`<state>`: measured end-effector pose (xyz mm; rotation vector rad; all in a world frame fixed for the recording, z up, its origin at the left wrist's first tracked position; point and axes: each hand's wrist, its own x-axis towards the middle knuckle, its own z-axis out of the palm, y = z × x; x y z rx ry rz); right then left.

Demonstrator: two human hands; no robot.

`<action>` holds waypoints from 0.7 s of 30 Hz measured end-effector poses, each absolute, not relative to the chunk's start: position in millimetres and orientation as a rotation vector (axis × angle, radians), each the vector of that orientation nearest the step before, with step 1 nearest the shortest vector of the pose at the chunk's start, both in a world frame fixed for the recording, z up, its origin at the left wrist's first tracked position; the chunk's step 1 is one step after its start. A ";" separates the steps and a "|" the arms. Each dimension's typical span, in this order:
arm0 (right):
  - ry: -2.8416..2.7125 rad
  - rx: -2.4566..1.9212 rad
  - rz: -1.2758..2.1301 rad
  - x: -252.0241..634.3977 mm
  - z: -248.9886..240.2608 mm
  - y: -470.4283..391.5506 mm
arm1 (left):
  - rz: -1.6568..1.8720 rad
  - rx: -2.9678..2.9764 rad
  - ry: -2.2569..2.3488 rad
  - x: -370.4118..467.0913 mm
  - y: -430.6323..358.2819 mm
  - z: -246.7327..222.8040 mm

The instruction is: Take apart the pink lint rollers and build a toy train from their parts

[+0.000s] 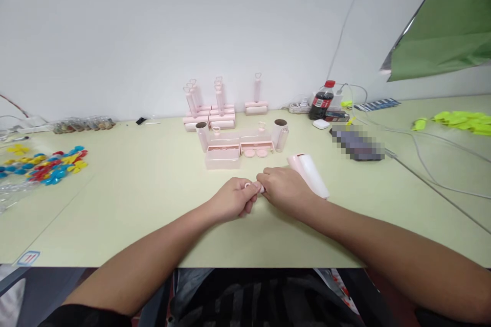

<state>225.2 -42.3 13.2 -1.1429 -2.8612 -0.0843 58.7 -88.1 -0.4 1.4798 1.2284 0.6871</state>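
Both bare hands meet over the pale yellow-green tabletop (134,189), near its front edge. The left hand (233,198) is nearly closed, its thumb and forefinger pinching a small, pale pink, rounded piece (261,189) that shows between the two hands. The right hand (286,186) is curled closed over the right end of this piece, its fingers hiding that end and whatever shape it has. Just beside the right wrist lies a smooth white and pale pink cylinder (314,176), slanting on the table. Beyond the hands stand open, pale pink, translucent plastic cases (222,159), with two round pink discs (262,153) at the front of the right one. At either end of this group an upright roll with a brown cardboard core (280,130) is standing. Farther back, near the wall, are pale pink rollers with upright, heart-topped handles (222,120), most of them clustered to the left and one apart to the right. A red-capped bottle of dark drink (321,103) stands farther right.
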 end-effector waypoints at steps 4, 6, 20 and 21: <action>-2.680 -0.945 -0.146 229.5 12.9 -45.2 | 0.842 2.051 1.498 34.2 -78.5 8.2; -2.490 -0.748 -0.129 233.7 16.9 -47.7 | 0.879 2.247 1.688 20.1 -69.8 9.5; -1.505 -0.048 1.243 250.5 43.3 -52.7 | 0.292 2.388 2.122 15.6 -58.9 -3.3; -1.454 -0.046 1.304 250.2 45.9 -51.9 | 0.356 2.321 2.100 17.4 -62.0 -0.8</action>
